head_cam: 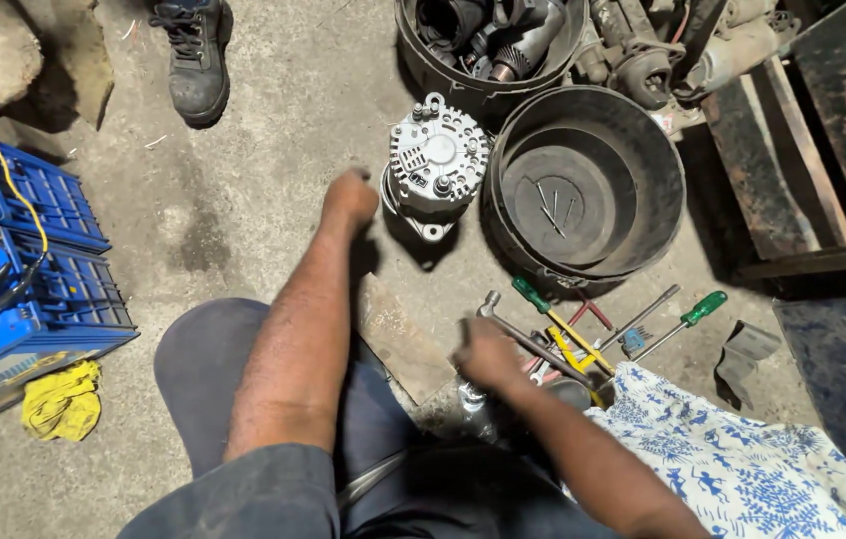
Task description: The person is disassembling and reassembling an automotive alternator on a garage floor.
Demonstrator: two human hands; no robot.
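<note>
Centre of frame, slightly above middle: alternator sits on the concrete floor, casing intact and closed as far as visible, so teardown judged barely begun; nothing looks removed from it yet. Left hand reaches to its left edge, fingers curled, touching or just beside the housing; can't tell whether it's actually gripping. Right hand is lower, right of centre, closed around the handle end of a metal wrench, well apart from the alternator. Just right of that hand lies the tool pile: green-handled screwdriver and yellow pliers, partly over a blue-and-white patterned cloth at lower right. Empty black rubber tub stands touching the alternator's right side, a few nails in its bottom. Second tub at top holds old starter parts. Blue crates at left edge, yellow rag below them, another person's boot at upper left.
</note>
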